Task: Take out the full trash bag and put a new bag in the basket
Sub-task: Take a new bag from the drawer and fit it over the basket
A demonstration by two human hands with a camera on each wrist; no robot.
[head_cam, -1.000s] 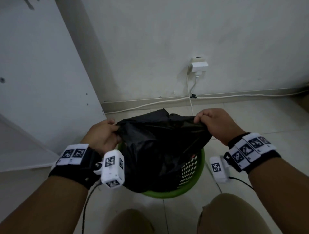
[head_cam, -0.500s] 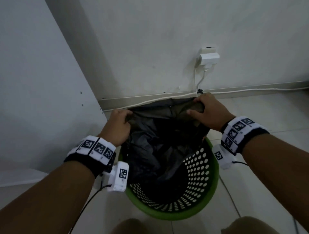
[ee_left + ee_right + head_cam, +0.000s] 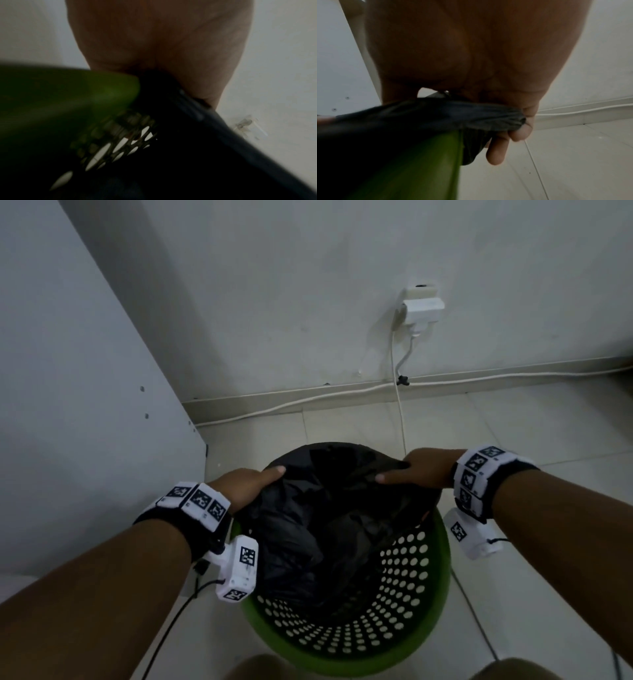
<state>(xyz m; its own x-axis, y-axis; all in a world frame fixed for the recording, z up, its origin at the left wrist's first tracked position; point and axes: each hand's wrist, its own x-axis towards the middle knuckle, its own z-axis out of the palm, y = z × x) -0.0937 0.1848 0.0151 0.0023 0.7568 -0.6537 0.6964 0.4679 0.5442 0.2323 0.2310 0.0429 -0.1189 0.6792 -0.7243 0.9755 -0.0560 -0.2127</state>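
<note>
On the pale tiled floor, in the corner where a white wall meets a grey cabinet panel, my green perforated basket stands with a black trash bag inside, its mouth stretched over the far rim while the near rim is bare. A white cable runs along the baseboard below a wall plug. My left hand grips the bag's edge at the left rim, and my right hand pinches bunched plastic at the right rim.

Blk wristbands w/ white tag blocks
</note>
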